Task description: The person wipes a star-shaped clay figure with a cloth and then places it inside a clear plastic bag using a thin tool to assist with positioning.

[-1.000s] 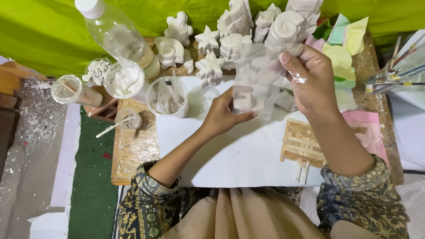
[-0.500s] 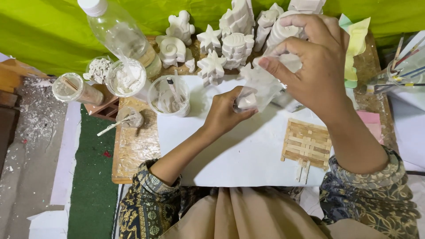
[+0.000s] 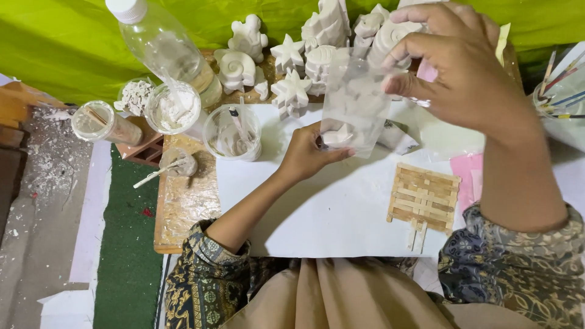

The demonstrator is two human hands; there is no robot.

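My left hand (image 3: 306, 153) grips the lower edge of a clear plastic mould sheet (image 3: 355, 105) that has a white plaster piece (image 3: 338, 135) in it. My right hand (image 3: 464, 66) pinches the sheet's upper right edge and holds it raised above the white paper (image 3: 329, 210) on the board. Behind the sheet stand several white plaster figures, among them a star (image 3: 291, 92) and a snail shell (image 3: 236, 69).
A clear plastic bottle (image 3: 164, 47) leans at the back left, with cups of white plaster (image 3: 173, 108) and a clear cup holding a stick (image 3: 233, 132) beside it. A raft of wooden sticks (image 3: 423, 198) lies on the paper at right. Brushes (image 3: 563, 91) stand far right.
My right hand has risen toward the camera and moved right, lifting the top of the plastic sheet. My left hand has stayed on the sheet's lower edge.
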